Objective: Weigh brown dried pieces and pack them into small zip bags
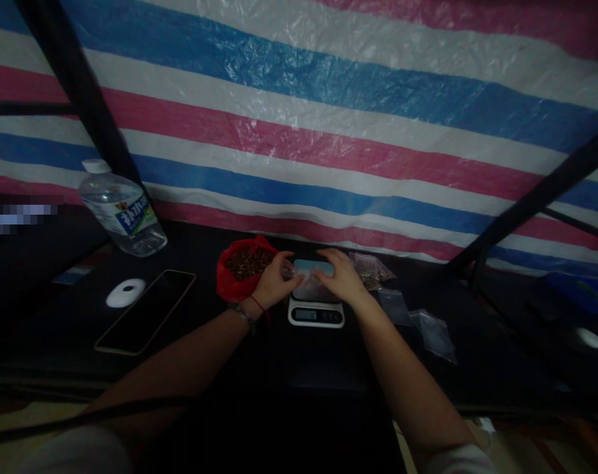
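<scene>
A small white kitchen scale (316, 315) with a lit display and a shiny plate lies in front of me. Over its plate is a crumpled, see-through piece that looks like a clear plastic bag (307, 284); its outline is faint. My left hand (274, 282) grips it from the left, thumb pointing inward, with clear plastic showing between thumb and fingers. From the right, my right hand (342, 276) curves over the plate, its thumb against the same plastic. Touching distance from my left wrist is a red bag (224, 278), rolled open and full of small brown pieces (249, 262).
Filled small bags (371, 268) lie right of my right hand, with flat clear zip bags (434, 334) nearer. At left are a phone (148, 313), a white round object (126, 292) and a large clear bottle (124, 210). Dark frame bars (541, 191) and a striped sheet (299, 131) stand behind.
</scene>
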Demonstrator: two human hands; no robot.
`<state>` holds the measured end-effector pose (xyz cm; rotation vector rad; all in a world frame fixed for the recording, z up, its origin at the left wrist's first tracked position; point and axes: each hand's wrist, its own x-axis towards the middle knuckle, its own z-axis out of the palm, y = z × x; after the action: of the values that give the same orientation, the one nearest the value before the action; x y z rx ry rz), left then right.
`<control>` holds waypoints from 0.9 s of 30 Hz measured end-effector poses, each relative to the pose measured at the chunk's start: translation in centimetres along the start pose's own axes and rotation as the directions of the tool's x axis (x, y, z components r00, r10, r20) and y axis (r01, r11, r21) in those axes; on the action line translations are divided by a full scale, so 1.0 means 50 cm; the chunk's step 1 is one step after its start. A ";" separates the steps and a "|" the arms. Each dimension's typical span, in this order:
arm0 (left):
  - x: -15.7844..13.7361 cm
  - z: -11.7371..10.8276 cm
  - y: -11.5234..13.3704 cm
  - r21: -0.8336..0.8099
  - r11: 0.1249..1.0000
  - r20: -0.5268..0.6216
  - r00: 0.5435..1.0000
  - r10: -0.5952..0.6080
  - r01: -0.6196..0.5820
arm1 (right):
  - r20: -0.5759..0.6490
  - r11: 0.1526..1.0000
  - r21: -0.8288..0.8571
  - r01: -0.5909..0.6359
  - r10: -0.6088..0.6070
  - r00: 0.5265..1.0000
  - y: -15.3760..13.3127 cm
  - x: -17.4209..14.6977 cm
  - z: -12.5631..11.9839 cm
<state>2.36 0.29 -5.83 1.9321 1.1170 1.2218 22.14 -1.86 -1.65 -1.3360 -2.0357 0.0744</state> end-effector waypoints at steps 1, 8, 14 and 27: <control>-0.001 0.001 0.002 0.008 1.000 0.002 1.000 0.006 -0.006 | -0.060 0.999 0.031 -0.016 0.018 0.998 -0.010 -0.001 -0.006; -0.021 -0.002 0.029 0.034 0.995 0.087 0.992 0.093 -0.097 | 0.065 0.999 0.039 -0.026 0.024 0.998 -0.091 -0.039 0.001; -0.025 -0.013 0.032 -0.066 0.994 0.184 0.978 0.093 -0.082 | 0.115 0.969 0.246 0.016 -0.045 0.992 -0.101 -0.060 0.014; -0.015 -0.011 0.017 -0.450 0.825 0.468 0.877 -0.108 0.342 | -0.108 0.693 0.695 -0.194 0.366 0.924 -0.050 -0.057 0.022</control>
<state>1.96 -0.75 -5.21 1.4841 0.6695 0.8002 20.20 -5.06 -2.94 -1.0908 -1.3606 0.6987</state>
